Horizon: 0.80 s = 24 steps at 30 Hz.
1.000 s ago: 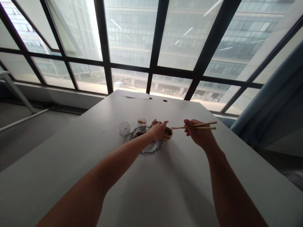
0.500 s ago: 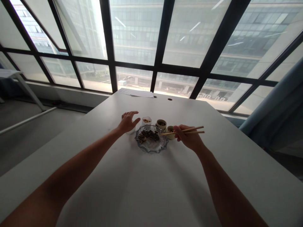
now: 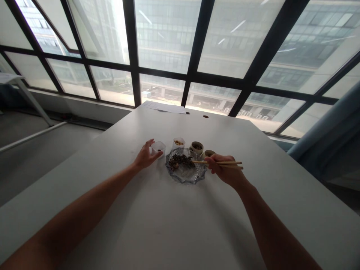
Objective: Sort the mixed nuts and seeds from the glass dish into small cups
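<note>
My left hand (image 3: 144, 155) curls around the left side of a clear plastic cup (image 3: 158, 144), thumb in front and fingers behind. A small dark bit lies inside that cup. My right hand (image 3: 223, 168) grips a pair of wooden chopsticks (image 3: 232, 163), whose tips reach into a scalloped glass dish (image 3: 191, 179). Dark, slender pieces that look like sunflower seeds (image 3: 180, 159) are heaped in the dish's left and back part. Whether the tips pinch a piece is too small to tell.
Behind the dish stand a clear cup of pale tan pieces (image 3: 179, 143) and a yellowish cup with dark contents (image 3: 196, 147). Another yellowish cup (image 3: 209, 153) is partly hidden by my right hand. White papers (image 3: 165, 108) lie at the white table's far edge, before the windows.
My left hand has come down and left from above the cup to close around its side. The chopstick tips stay at the dark heap. The view has shifted slightly.
</note>
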Each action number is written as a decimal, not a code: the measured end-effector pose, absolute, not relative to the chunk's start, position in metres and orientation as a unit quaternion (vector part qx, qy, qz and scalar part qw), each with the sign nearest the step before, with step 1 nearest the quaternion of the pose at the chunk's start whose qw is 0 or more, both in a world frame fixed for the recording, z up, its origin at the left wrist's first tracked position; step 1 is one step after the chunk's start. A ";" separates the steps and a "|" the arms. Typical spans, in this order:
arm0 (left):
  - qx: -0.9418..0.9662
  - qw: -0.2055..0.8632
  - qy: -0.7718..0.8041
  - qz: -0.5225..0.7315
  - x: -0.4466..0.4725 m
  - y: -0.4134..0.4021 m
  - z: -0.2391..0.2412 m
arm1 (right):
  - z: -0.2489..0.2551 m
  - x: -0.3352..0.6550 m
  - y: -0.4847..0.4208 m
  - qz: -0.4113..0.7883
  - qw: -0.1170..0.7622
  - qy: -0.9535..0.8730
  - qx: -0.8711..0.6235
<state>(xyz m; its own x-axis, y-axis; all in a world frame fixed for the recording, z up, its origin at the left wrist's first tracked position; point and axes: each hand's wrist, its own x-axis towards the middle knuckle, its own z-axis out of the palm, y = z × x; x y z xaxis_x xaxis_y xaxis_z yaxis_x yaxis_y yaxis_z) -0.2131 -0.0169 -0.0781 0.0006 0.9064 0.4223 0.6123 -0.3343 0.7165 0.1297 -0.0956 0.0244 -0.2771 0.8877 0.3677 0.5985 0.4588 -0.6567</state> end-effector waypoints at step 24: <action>0.732 0.137 0.484 0.459 -0.207 -0.020 -0.078 | 0.010 0.030 -0.072 0.126 0.450 -0.811 -0.353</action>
